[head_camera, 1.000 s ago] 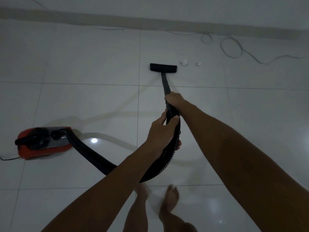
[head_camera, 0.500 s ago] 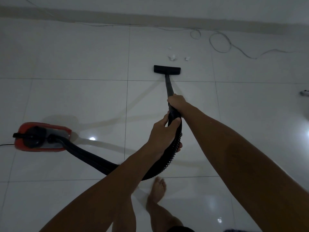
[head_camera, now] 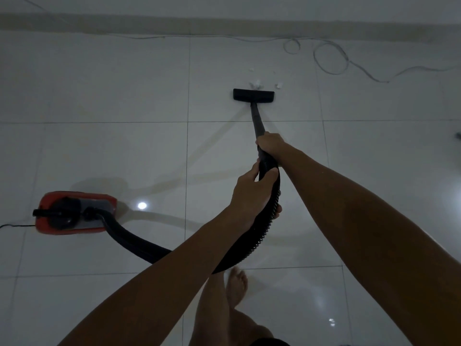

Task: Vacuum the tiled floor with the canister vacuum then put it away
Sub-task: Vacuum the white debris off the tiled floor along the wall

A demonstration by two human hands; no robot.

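A red canister vacuum [head_camera: 74, 213] sits on the white tiled floor [head_camera: 112, 96] at the left. Its black ribbed hose [head_camera: 139, 245] curves right and up to a black wand [head_camera: 257, 121]. The wand ends in a flat black floor nozzle [head_camera: 253, 94]. My right hand [head_camera: 270, 143] grips the wand higher up. My left hand [head_camera: 252, 193] holds the hose end just below it. Small white paper scraps [head_camera: 257, 83] lie right at the nozzle's far edge.
A thin white cable [head_camera: 329, 58] loops along the floor near the far wall skirting [head_camera: 224, 23]. A black power cord [head_camera: 12, 226] leaves the canister at the left edge. My bare feet [head_camera: 237, 285] stand below the hose. A small dark object [head_camera: 457, 136] shows at the right edge.
The nozzle has been pushed forward until it reaches the white scraps. The canister has shifted a little to the right in view, and I have stepped forward.
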